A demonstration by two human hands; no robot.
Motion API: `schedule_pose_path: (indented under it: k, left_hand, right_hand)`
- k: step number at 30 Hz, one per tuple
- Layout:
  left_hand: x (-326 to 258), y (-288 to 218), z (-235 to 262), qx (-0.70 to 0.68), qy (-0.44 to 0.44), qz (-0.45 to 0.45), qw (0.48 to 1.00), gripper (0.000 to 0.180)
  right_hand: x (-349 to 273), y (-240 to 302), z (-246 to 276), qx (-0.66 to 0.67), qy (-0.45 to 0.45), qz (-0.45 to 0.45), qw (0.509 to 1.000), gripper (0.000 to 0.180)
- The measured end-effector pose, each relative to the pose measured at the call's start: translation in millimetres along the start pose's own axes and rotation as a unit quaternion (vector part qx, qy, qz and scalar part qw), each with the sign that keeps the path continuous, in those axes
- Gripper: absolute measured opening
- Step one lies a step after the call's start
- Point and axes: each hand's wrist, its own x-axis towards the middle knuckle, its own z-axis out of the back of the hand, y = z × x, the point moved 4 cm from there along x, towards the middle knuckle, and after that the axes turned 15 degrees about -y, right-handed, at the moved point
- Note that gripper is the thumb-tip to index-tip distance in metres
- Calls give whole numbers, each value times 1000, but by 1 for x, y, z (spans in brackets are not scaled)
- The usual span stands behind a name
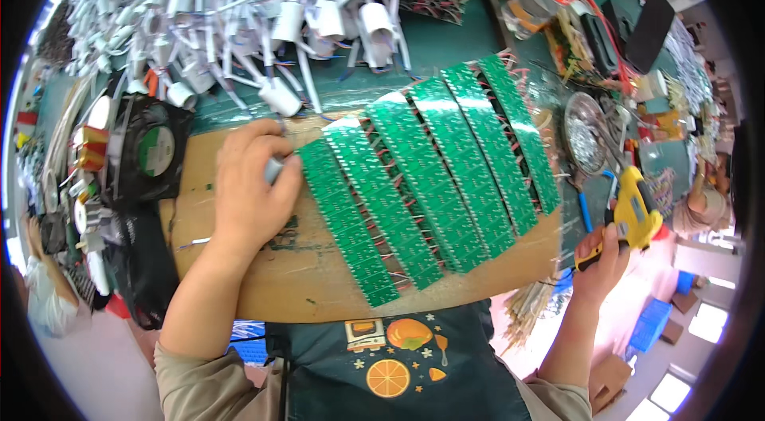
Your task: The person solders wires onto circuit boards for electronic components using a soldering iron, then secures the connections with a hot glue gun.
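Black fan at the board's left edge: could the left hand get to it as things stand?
Probably yes. The black fan lies just beside the left hand, nothing between them, though that hand already grips a small grey part.

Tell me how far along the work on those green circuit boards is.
Done: six green circuit boards lie fanned in a row on the wooden board, red wires showing between them. In hand: the left hand presses a small grey part at the leftmost strip; the right hand holds a yellow tool. Left: a pile of white sockets waits behind.
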Motion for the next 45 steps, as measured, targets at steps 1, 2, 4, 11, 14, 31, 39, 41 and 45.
schedule_pose_path:
  k: [1, 2, 4, 11, 14, 31, 39, 41, 45]
  left_hand:
    - [5, -5, 1, -3, 24, 3, 1000, 18]
    - [7, -6, 0, -5, 30, 2, 1000, 20]
    - [11, -4, 5, -33, -9, 12, 999, 21]
    - [60, -18, 28, 12, -147, -21, 989, 13]
    - [64, -18, 16, 117, -99, -153, 976, 18]
    - [64, -66, 25, 207, 42, -352, 912, 30]
    - [16, -77, 61, 35, 83, -108, 990, 31]
    - [4, -58, 57, 21, 68, -27, 997, 26]
    - [-11, -36, 45, 19, 58, 24, 998, 24]
  right_hand:
    - [2, -11, 9, 7, -11, 31, 999, 54]
    - [0, -14, 14, 50, 19, 40, 998, 56]
    - [-7, -20, 12, 130, 64, 36, 989, 57]
    - [-29, -46, -13, 194, 78, 54, 976, 59]
    - [-30, -48, -15, 188, 104, 64, 975, 57]
    - [-29, -49, -18, 176, 119, 55, 976, 55]
    - [-31, -43, -23, 171, 100, 48, 979, 54]
    - [-29, -43, -21, 169, 97, 45, 980, 55]
    - [-25, -47, -18, 172, 100, 41, 979, 57]
